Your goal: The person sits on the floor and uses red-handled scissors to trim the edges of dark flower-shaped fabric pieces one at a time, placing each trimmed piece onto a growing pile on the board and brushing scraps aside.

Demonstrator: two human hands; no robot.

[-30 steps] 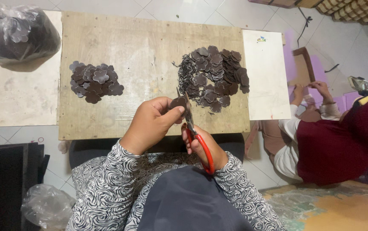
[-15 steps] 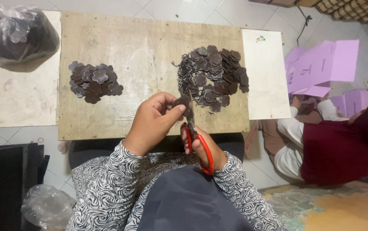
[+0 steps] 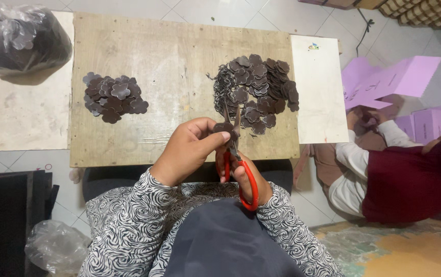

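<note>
My left hand (image 3: 187,151) pinches a small dark brown flower-shaped piece (image 3: 224,127) just above the near edge of a wooden board (image 3: 179,56). My right hand (image 3: 246,177) grips red-handled scissors (image 3: 238,159), their blades opened around that piece. A large heap of the same brown pieces (image 3: 259,90) with thin curly trimmings lies just beyond my hands. A smaller heap of brown pieces (image 3: 114,97) sits at the board's left.
A clear bag of dark pieces (image 3: 23,43) rests on a pale board (image 3: 20,118) at far left. A white sheet (image 3: 319,92) borders the wooden board on the right. Another person in maroon (image 3: 410,179) handles purple card (image 3: 389,82) at right. A crumpled plastic bag (image 3: 56,246) lies low left.
My hands stay in place, working the scissors on the piece. The person at right has raised purple card into view.
</note>
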